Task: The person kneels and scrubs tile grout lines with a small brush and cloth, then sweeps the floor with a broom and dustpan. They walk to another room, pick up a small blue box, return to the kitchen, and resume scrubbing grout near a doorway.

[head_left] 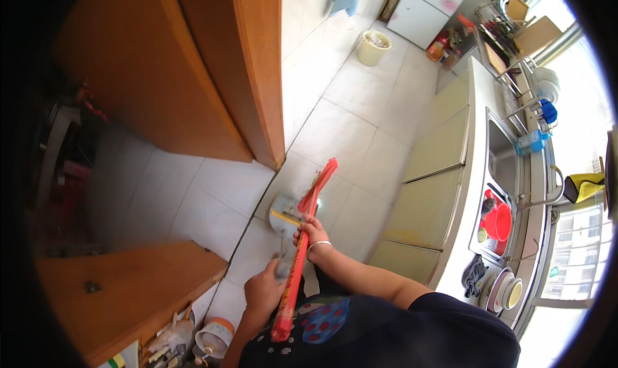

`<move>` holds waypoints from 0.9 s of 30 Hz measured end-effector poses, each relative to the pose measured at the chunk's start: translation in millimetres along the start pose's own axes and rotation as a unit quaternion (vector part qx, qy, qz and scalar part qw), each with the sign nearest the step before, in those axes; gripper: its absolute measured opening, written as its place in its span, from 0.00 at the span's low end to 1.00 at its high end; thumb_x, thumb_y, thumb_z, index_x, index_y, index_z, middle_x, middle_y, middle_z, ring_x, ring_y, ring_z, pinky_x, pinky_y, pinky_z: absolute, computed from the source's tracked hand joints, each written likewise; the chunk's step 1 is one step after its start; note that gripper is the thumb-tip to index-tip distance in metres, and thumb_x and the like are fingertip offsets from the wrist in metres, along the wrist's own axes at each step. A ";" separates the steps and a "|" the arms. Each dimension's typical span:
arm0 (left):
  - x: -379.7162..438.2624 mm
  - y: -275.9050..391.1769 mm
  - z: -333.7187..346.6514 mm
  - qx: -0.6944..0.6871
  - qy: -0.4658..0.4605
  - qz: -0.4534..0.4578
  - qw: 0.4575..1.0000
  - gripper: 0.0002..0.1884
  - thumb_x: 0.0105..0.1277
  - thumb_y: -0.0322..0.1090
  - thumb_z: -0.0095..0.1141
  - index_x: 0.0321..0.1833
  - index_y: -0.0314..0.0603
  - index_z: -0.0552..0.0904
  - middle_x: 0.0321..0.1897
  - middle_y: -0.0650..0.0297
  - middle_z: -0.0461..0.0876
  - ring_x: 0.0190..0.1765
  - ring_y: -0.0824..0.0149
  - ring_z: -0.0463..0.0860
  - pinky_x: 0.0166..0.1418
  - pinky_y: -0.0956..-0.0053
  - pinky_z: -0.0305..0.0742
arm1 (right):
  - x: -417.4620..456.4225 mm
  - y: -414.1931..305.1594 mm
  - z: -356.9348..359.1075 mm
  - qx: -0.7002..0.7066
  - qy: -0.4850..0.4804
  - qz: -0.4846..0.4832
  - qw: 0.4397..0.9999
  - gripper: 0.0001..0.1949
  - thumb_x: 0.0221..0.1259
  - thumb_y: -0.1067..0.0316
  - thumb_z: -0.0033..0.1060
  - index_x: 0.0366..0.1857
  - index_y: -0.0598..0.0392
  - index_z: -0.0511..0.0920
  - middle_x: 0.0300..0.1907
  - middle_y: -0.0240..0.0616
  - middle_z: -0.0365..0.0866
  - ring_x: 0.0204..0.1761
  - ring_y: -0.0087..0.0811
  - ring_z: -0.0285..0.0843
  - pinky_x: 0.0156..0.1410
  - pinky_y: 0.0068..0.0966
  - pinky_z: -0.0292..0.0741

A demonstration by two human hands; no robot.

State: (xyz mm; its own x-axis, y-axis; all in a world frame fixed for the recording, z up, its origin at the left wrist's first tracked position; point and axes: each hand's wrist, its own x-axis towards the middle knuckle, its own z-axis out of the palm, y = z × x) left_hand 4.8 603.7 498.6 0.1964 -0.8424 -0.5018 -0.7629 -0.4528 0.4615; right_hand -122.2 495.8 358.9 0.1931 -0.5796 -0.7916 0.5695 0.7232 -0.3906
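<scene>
My right hand [311,236], with a bracelet at the wrist, grips the red handle of a broom [295,276]. The handle slants down to my shirt, and the red broom head [318,184] is on the tiled floor. Small green and dark debris [316,177] lies along the head's left side. A grey dustpan [282,220] with a yellow strip rests on the floor just left of the broom head. My left hand [264,287] is closed around the dustpan's handle, which is partly blurred; the broom handle passes close to its right.
A cream bucket [369,56] holding waste stands farther along the floor. Low cabinets [425,199] and a counter with a sink [499,150] run along the right. An orange-brown wooden door [183,78] stands at upper left, and a wooden cabinet [145,290] at lower left.
</scene>
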 end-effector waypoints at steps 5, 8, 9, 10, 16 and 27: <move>-3.8 -52.2 0.4 -0.021 0.075 -0.020 0.997 0.28 0.50 0.45 0.67 0.55 0.48 0.77 0.32 0.51 0.84 0.36 0.49 0.83 0.40 0.60 0.77 | 29.3 -94.9 -23.8 0.096 -0.036 0.150 0.983 0.06 0.65 0.65 0.51 0.35 0.56 0.70 0.21 0.30 0.69 0.19 0.26 0.69 0.26 0.20 0.74; -6.2 -62.8 1.3 -0.022 0.086 -0.007 0.996 0.28 0.51 0.46 0.66 0.56 0.49 0.77 0.32 0.51 0.84 0.37 0.49 0.83 0.41 0.60 0.77 | 29.9 -126.0 -63.2 0.165 -0.048 0.197 0.965 0.07 0.66 0.66 0.47 0.29 0.52 0.65 0.21 0.29 0.67 0.18 0.21 0.64 0.20 0.19 0.66; -5.6 -64.0 0.8 -0.020 0.083 -0.014 0.996 0.28 0.52 0.47 0.65 0.56 0.49 0.77 0.33 0.52 0.84 0.37 0.49 0.83 0.41 0.60 0.77 | 23.2 -135.3 -72.3 0.144 -0.057 0.201 0.967 0.06 0.65 0.68 0.47 0.30 0.51 0.64 0.20 0.29 0.66 0.17 0.19 0.62 0.19 0.18 0.63; -6.0 -63.7 0.9 -0.019 0.079 -0.023 0.996 0.28 0.52 0.47 0.65 0.57 0.49 0.76 0.33 0.52 0.84 0.37 0.49 0.83 0.42 0.60 0.77 | 16.3 -142.3 -81.8 0.083 -0.027 0.190 0.978 0.05 0.64 0.69 0.47 0.32 0.51 0.64 0.19 0.28 0.64 0.17 0.20 0.61 0.18 0.18 0.63; 5.7 -56.2 2.9 -0.005 0.051 -0.052 0.997 0.26 0.54 0.47 0.63 0.56 0.50 0.76 0.32 0.53 0.84 0.37 0.51 0.83 0.41 0.60 0.76 | 20.8 -176.6 -167.3 -0.403 0.053 0.038 0.913 0.23 0.58 0.74 0.49 0.59 0.48 0.60 0.23 0.35 0.70 0.17 0.28 0.71 0.16 0.28 0.70; 54.0 -35.2 -11.9 0.016 0.011 -0.043 0.999 0.25 0.54 0.43 0.63 0.56 0.47 0.77 0.33 0.52 0.83 0.37 0.51 0.82 0.43 0.62 0.76 | 163.8 -103.9 -209.2 -0.761 0.120 0.157 0.617 0.21 0.59 0.73 0.47 0.58 0.50 0.60 0.27 0.45 0.74 0.24 0.39 0.75 0.25 0.41 0.75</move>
State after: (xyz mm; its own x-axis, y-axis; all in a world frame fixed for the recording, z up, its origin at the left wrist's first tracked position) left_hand 49.6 570.7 463.9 0.2741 -0.8073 -0.5226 -0.7621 -0.5138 0.3940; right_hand -316.9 404.3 171.5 -0.1252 -0.3808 -0.9162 -0.9127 0.4062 -0.0440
